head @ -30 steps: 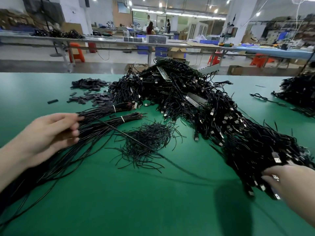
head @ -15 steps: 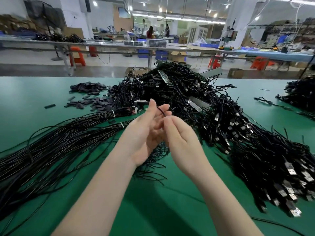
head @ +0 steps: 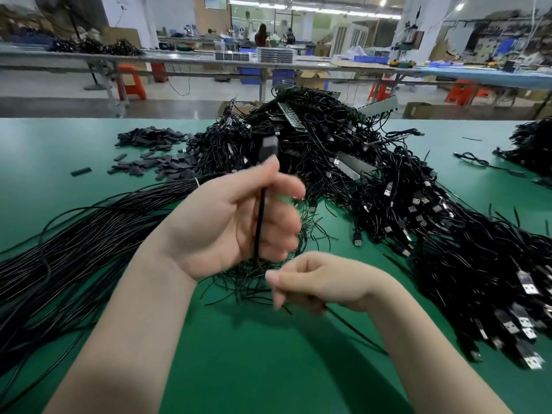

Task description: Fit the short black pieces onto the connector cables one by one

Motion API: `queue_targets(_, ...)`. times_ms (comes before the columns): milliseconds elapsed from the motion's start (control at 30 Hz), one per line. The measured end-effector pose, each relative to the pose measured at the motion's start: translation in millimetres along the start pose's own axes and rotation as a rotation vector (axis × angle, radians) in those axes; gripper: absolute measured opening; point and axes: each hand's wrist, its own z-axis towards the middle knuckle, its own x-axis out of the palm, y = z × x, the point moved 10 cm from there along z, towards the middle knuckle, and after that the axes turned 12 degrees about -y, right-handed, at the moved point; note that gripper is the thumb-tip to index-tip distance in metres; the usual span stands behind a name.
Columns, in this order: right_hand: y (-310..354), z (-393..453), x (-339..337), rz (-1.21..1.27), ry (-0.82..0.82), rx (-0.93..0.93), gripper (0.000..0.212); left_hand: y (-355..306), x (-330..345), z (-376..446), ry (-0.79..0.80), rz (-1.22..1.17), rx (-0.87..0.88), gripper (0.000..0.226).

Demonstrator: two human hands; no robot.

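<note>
Black cable [head: 259,222], blurred tip, both hands gripping

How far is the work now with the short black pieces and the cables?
Finished cables cannot be told apart in the big black cable heap. In hand: the left hand holds one thin black cable upright, a short dark piece at its top; the right hand pinches it lower. Left: the pile of flat dark pieces.

A: Free room? 
B: Bare green table mat [head: 268,369] near the front edge.
A: Blocked by? 
B: Tangled black USB cable heap [head: 388,204] right and behind, bundled straight black wires [head: 74,249] left.
</note>
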Motion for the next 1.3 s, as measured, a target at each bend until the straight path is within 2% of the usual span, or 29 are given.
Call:
queue_targets(67, -1.4, -0.8, -35.1, 0.071, -0.234, 0.039, 0.040, 19.7, 1.6, -2.4, 0.065, 0.281, -0.069, 0.045)
queue_targets(133, 10.5, -11.0, -67.4, 0.109, -0.424, -0.009, 0.043, 45.5, -6.6, 1.3, 0.050, 0.537, -0.180, 0.050)
queue_targets(233, 37.4, -27.8, -85.0, 0.129, -0.547, -0.139, 0.037, 56.6, -17.2, 15.5, -0.076, 0.546, -0.192, 0.042)
queue_targets(300, 54.8, -32.3, -73.8, 0.239, -0.491, -0.252, 0.034, 44.8, -23.1, 25.4, -0.189, 0.322, -0.092, 0.045)
queue_targets(367, 62.7, -28.2, -47.0, 0.359, -0.305, -0.319, 0.034, 26.5, -26.8, 28.4, -0.245, 0.028, -0.003, 0.047)
queue_targets(433, 48.9, -17.4, -14.5, 0.358, -0.075, -0.247, 0.030, 11.0, -27.2, 26.7, -0.225, -0.165, 0.044, 0.049)
queue_targets(500, 16.3, -6.4, -2.4, 0.193, -0.012, -0.099, 0.033, 0.3, -18.6, 18.7, -0.130, -0.238, 0.057, 0.049)
queue_targets(533, 2.0, -1.8, -9.8, 0.102, -0.066, -0.033, 0.037, -2.5, -14.4, 12.9, -0.091, -0.204, 0.055, 0.046)
queue_targets(600, -9.0, -1.4, -42.8, -0.021, -0.284, 0.034, 0.047, 3.6, -5.5, 3.0, -0.007, 0.011, 0.013, 0.046)
queue_targets(667, 1.2, -12.3, -78.4, -0.023, -0.508, -0.014, 0.052, 28.4, 1.7, -2.1, 0.083, 0.360, -0.107, 0.049)
queue_targets(733, 20.6, -25.6, -98.9, 0.077, -0.631, -0.126, 0.046, 48.0, -2.1, 3.4, 0.034, 0.540, -0.193, 0.049)
queue_targets(800, 48.7, -35.5, -92.3, 0.197, -0.581, -0.284, 0.035, 44.4, -11.2, 16.6, -0.148, 0.390, -0.139, 0.046)
queue_targets(867, 68.8, -38.2, -65.2, 0.306, -0.384, -0.395, 0.029, 26.3, -11.1, 23.2, -0.214, 0.058, -0.025, 0.044)
queue_targets(933, 62.8, -30.5, -31.2, 0.339, -0.129, -0.338, 0.029, 6.6, -6.5, 22.0, -0.145, -0.247, 0.064, 0.048)
queue_targets(1000, 34.2, -20.4, -10.2, 0.257, 0.026, -0.173, 0.029, -7.7, 4.3, 13.4, -0.011, -0.372, 0.097, 0.048)
queue_targets(1067, 5.2, -10.5, -21.0, 0.129, -0.056, -0.029, 0.033, -6.4, 15.3, 3.4, 0.080, -0.249, 0.057, 0.043)
queue_targets(1167, -0.1, -13.4, -75.3, -0.009, -0.436, -0.009, 0.047, 22.3, 13.7, -3.5, 0.142, 0.305, -0.041, 0.039)
queue_targets(1233, 12.1, -23.3, -101.2, 0.041, -0.613, -0.083, 0.044, 41.3, 1.7, 2.2, 0.066, 0.592, -0.106, 0.038)
queue_targets(1300, 32.3, -30.1, -98.9, 0.110, -0.617, -0.185, 0.037, 45.6, -7.6, 15.9, -0.101, 0.538, -0.097, 0.037)
